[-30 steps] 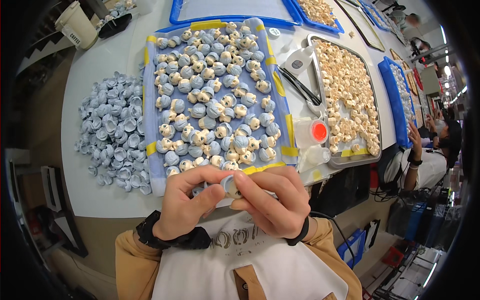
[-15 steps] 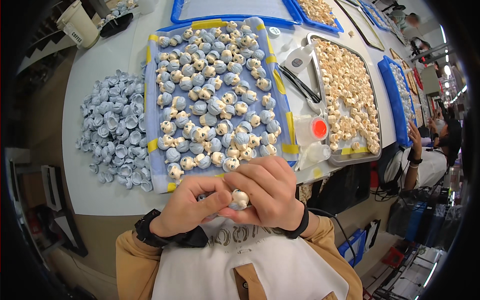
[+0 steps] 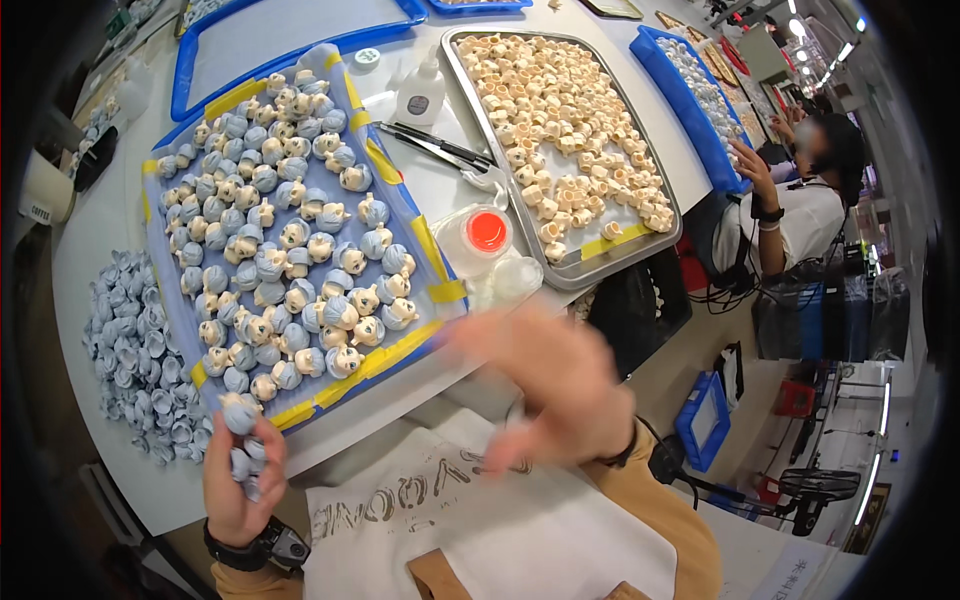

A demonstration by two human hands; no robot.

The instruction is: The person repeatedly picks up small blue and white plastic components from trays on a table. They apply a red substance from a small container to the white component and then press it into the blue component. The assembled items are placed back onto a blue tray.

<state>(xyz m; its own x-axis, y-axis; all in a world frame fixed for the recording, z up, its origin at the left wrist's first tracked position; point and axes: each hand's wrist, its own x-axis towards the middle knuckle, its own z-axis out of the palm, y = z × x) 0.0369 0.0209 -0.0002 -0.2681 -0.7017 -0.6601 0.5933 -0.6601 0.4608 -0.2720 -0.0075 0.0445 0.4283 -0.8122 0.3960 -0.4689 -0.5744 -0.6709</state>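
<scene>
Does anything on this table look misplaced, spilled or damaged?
I see no spill or damage. One thing stands out: the blue-grey shells lie heaped directly on the table, while most doll heads are in the blue tray beside them and the cream pieces in a metal tray. This may be intended.

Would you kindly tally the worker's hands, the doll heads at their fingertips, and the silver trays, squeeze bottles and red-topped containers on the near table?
Hands: 2 (left hand, right hand)
Doll head at fingertips: 1
Silver tray: 1
Squeeze bottle: 1
Red-topped container: 1
Total: 6
</scene>
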